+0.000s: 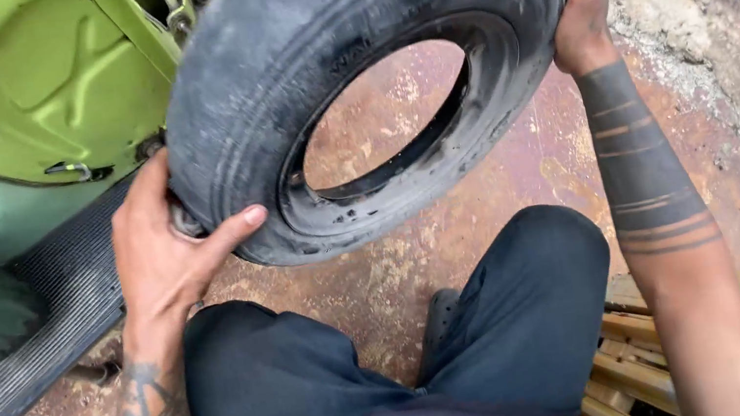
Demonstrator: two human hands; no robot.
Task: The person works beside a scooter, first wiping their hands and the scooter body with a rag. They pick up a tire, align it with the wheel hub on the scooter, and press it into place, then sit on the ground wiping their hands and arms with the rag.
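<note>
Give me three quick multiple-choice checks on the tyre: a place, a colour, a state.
1. Where is the left hand?
A. on the tyre's lower left edge
B. on the knee
C. on the floor

2. What colour is the vehicle panel behind the tyre?
A. red
B. light green
C. white

3. How is the tyre?
A. flat on the floor
B. held up by both hands
C. mounted on a rim

Answers: 1 A, thumb lies across the sidewall. 2 B, green panel upper left. 3 B, right hand grips the far edge, centre empty.

2 hands hold a worn black tyre off the floor.
Left hand grips at 8 o'clock, right hand at 3; green vehicle panel at 10.
</note>
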